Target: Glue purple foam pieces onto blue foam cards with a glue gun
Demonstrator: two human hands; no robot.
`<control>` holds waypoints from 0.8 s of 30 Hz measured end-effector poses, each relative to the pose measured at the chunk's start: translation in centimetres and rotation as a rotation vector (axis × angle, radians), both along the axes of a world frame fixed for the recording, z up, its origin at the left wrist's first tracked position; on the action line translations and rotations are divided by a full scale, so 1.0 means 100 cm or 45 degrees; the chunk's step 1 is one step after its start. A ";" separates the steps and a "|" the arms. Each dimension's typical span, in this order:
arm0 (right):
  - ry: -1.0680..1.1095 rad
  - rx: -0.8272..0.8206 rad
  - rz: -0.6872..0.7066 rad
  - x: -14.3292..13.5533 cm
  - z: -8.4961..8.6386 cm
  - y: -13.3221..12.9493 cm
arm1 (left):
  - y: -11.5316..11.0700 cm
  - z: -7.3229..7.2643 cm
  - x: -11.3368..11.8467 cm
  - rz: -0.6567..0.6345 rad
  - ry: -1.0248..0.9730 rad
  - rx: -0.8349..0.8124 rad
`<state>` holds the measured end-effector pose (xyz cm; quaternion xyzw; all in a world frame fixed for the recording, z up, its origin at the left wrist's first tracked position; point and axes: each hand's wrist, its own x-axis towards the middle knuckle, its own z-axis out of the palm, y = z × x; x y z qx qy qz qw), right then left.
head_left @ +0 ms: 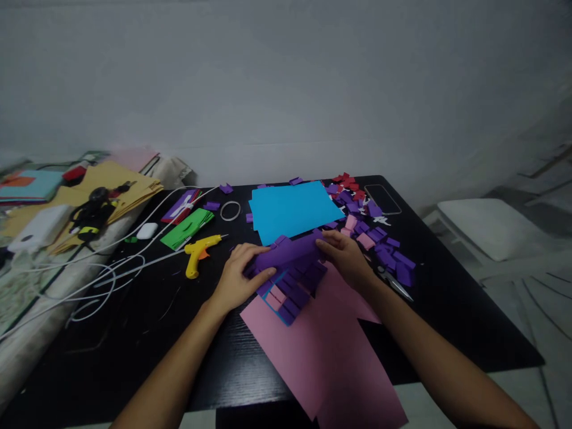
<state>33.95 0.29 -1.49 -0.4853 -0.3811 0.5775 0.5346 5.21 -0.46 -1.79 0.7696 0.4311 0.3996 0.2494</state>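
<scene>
My left hand (pixel 241 275) and my right hand (pixel 342 253) grip opposite ends of a purple paper strip (pixel 290 253). Its left end lies under my left thumb; the right end is pinched between my right thumb and fingers. Just below the strip is a blue sheet covered in rows of small folded purple paper pieces (pixel 292 295), with a pink folded piece (pixel 276 297) near its lower left edge. Part of that sheet is hidden by the strip and my left hand. Beneath lie large pink paper sheets (pixel 339 345), reaching past the table's front edge.
Blue sheets (pixel 295 208) lie behind my hands. Folded purple pieces (pixel 388 256), scissors (pixel 395 283) and a phone (pixel 383 199) are on the right. Leftward are a yellow glue gun (pixel 199 253), green paper (pixel 187 228), white cables (pixel 111 277) and a tape ring (pixel 230 211).
</scene>
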 end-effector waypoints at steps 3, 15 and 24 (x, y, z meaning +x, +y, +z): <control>0.025 -0.031 -0.040 0.002 -0.005 0.001 | 0.000 0.000 0.000 0.003 0.166 0.062; 0.107 -0.102 -0.084 0.009 -0.005 0.003 | -0.002 -0.007 0.002 -0.175 0.131 0.025; 0.134 -0.104 -0.044 0.007 -0.014 0.003 | -0.001 -0.013 0.004 0.100 -0.131 -0.119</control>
